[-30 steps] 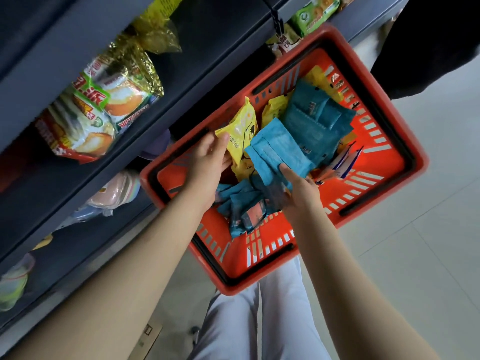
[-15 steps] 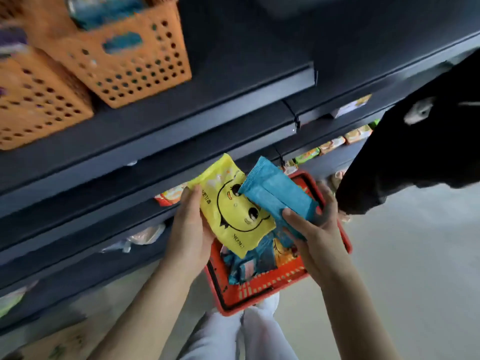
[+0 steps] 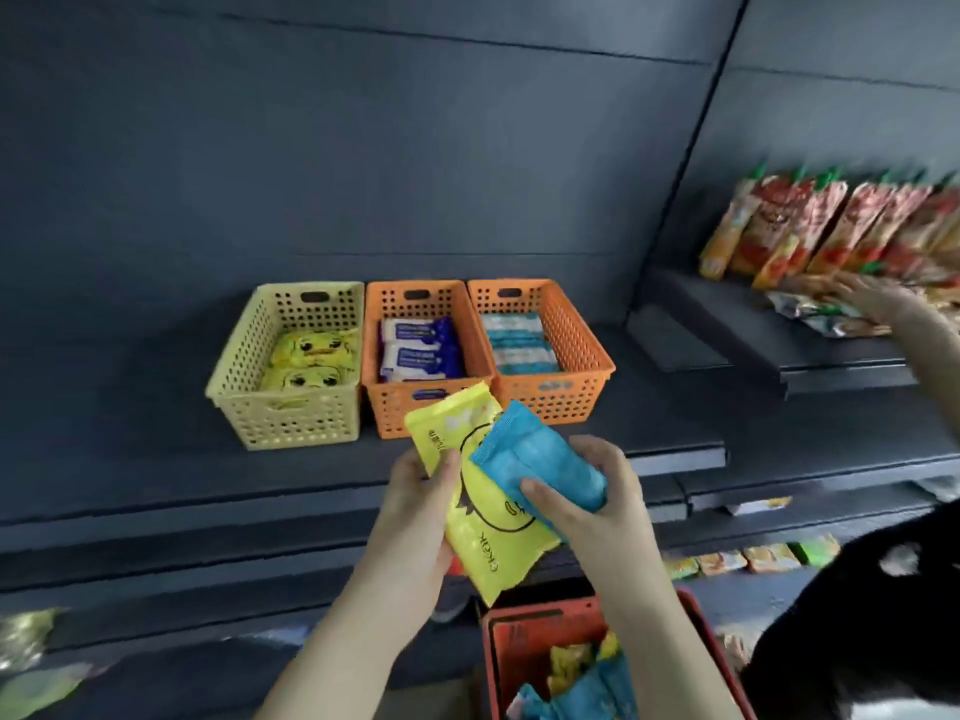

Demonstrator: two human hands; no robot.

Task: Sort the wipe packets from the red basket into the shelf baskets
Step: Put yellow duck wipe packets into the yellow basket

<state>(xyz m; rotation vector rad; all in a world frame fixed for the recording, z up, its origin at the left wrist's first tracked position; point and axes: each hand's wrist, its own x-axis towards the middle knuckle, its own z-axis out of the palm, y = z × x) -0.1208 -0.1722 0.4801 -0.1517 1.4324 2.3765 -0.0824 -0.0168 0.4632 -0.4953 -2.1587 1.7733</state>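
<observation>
In front of the dark shelf (image 3: pixel 519 459), the left hand (image 3: pixel 415 517) grips a yellow plastic wipe packet with a smiley face (image 3: pixel 483 511), and the right hand (image 3: pixel 597 501) grips a blue packet (image 3: pixel 540 459) overlapping it. Behind them stand 3 perforated baskets side by side: a yellow basket (image 3: pixel 291 407) holding yellow packets, then 2 orange baskets (image 3: pixel 410 407), with the red plastic basket (image 3: pixel 524 631) below.

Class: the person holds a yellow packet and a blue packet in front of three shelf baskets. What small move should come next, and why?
Probably carry the left hand up and leftward to drop the yellow packet into the yellow basket, which already holds matching yellow packets with the cartoon face. The blue packet in the right hand can follow, likely to the right orange basket.
</observation>
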